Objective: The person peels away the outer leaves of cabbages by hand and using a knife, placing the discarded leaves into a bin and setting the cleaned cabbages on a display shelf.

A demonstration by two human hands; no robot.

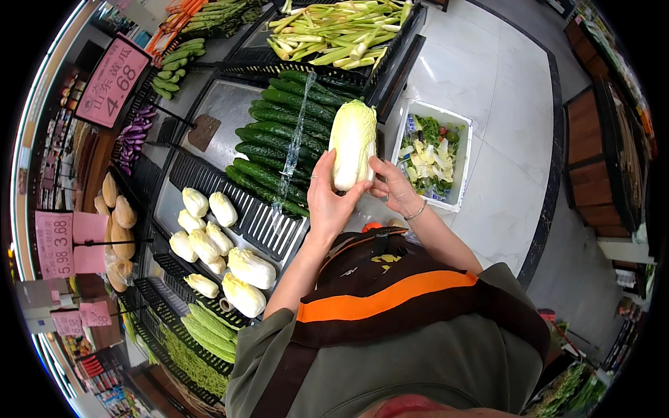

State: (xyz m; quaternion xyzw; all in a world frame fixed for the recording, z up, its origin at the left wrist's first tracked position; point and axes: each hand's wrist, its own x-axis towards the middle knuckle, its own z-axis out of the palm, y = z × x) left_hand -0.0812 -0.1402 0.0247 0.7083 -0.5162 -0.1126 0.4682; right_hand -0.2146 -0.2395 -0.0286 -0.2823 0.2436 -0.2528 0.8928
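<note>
A pale napa cabbage (354,141) is held upright in front of me, its leafy yellow-green end pointing away. My left hand (330,196) grips the lower left side and base, thumb across the bottom. On the other side, the fingers of my right hand (393,185) touch the lower right edge. Just left of the held cabbage lies a row of dark green cucumbers (282,136) with a strip of clear plastic film (297,141) across them. Two large napa cabbages (252,268) and several small ones (206,245) rest on the display to my left.
A white foam box (464,172) of leaf trimmings stands on the tiled floor (507,104) at right. Green-white stalks (339,31) fill the far crate. Black slatted dividers (209,183) separate the produce. Pink price signs (112,78) stick out at left, near butternut squashes (123,235) and bitter melons (209,332).
</note>
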